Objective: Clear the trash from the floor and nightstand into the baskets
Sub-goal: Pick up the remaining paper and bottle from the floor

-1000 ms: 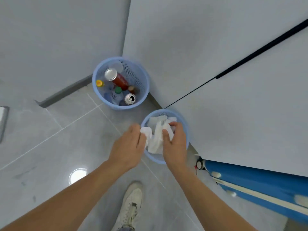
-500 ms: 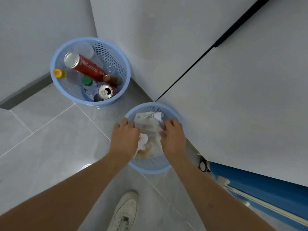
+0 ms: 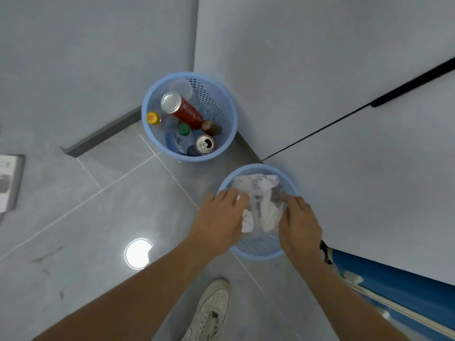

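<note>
Reaching down over the near blue basket (image 3: 261,252), both hands touch the white crumpled paper (image 3: 261,193) inside it. The left hand (image 3: 219,222) has its fingers spread flat on the paper. The right hand (image 3: 299,222) lies spread too. The far blue basket (image 3: 221,99) holds cans and bottles.

hands (image 3: 258,217) over paper-filled basket (image 3: 258,252), second basket (image 3: 221,94)

L hand (image 3: 216,222) and R hand (image 3: 299,225) cover part of the near basket (image 3: 261,249); fingertips hidden in the crumpled paper (image 3: 261,193), grip can't be told. White shoe (image 3: 211,313) cut off at bottom edge. Grey device (image 3: 8,183) cut off at left edge.
</note>
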